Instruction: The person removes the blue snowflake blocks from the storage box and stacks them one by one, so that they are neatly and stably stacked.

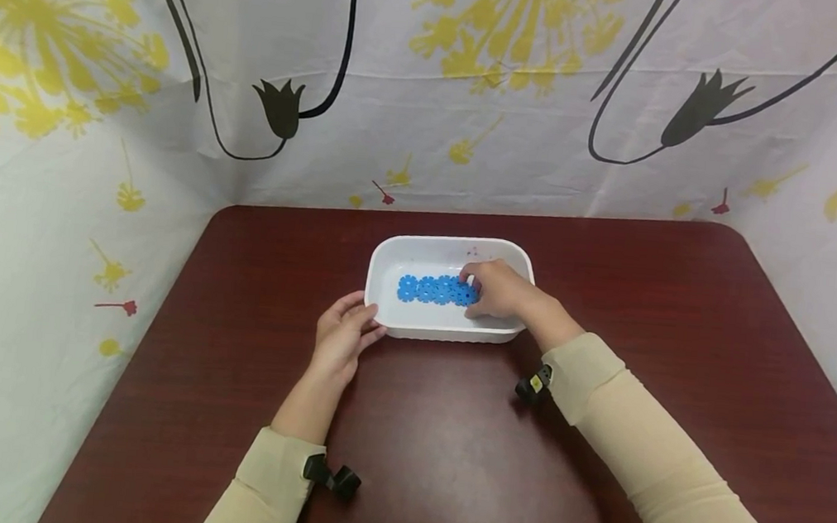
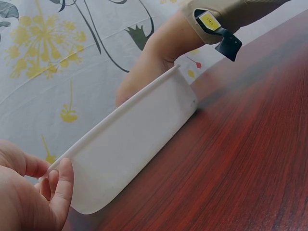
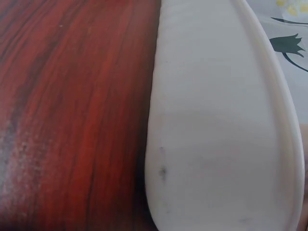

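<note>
A white plastic tub (image 1: 420,328) stands on the table, with a row of blue flower-shaped discs (image 1: 427,290) lying flat on its floor. My left hand (image 1: 340,338) grips the tub's left end; in the left wrist view its thumb and fingers (image 2: 62,187) pinch the rim. Inside the tub, my right hand (image 1: 500,289) has its curled fingers and thumb on either side of the row's right end, pinching it. The left wrist view shows the right hand (image 2: 139,79) only partly, since the tub wall hides its fingertips. In the right wrist view the tub's outer wall (image 3: 216,115) covers the work.
The dark red wooden table (image 1: 448,438) extends around the tub on all sides. A white cloth (image 1: 531,172) with yellow and grey flower prints hangs behind the table and along its sides. Black camera mounts (image 1: 332,478) sit on both wrists.
</note>
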Demonstrator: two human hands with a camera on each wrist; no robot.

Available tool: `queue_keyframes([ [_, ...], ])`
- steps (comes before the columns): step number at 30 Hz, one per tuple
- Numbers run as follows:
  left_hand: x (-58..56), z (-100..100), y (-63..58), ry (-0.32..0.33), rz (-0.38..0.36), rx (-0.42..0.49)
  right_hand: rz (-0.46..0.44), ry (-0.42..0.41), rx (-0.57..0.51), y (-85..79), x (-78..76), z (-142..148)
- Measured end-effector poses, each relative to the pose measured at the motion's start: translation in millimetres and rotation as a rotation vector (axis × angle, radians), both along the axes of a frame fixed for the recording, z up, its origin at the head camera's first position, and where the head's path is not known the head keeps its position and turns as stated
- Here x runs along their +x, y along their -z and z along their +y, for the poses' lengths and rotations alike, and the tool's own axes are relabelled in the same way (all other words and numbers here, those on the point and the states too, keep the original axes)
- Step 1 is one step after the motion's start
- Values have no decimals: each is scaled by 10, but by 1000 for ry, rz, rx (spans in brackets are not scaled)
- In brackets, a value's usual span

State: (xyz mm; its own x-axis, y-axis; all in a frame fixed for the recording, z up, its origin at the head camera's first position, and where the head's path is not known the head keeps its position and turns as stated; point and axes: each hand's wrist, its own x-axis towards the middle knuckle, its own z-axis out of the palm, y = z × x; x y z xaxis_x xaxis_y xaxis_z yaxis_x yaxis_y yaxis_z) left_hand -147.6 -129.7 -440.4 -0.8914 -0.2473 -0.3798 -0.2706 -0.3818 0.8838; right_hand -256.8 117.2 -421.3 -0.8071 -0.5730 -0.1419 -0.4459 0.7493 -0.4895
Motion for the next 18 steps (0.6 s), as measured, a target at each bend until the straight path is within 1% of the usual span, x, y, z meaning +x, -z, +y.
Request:
queue_keyframes([
  [3, 0, 2, 4, 2, 0, -3, -8, -37, 12, -15, 6, 14],
  [7, -3, 0, 7, -3, 3, 3, 6, -84, 40, -18, 5, 26],
  [10, -7, -2, 9, -5, 6, 11, 24, -91, 57, -18, 2, 31],
  [13, -11, -3, 12, -7, 6, 13, 59, -65, 48, -9, -6, 27],
  [18, -7, 1, 11, -7, -1, 11, 106, 19, -10, 27, -34, 12],
])
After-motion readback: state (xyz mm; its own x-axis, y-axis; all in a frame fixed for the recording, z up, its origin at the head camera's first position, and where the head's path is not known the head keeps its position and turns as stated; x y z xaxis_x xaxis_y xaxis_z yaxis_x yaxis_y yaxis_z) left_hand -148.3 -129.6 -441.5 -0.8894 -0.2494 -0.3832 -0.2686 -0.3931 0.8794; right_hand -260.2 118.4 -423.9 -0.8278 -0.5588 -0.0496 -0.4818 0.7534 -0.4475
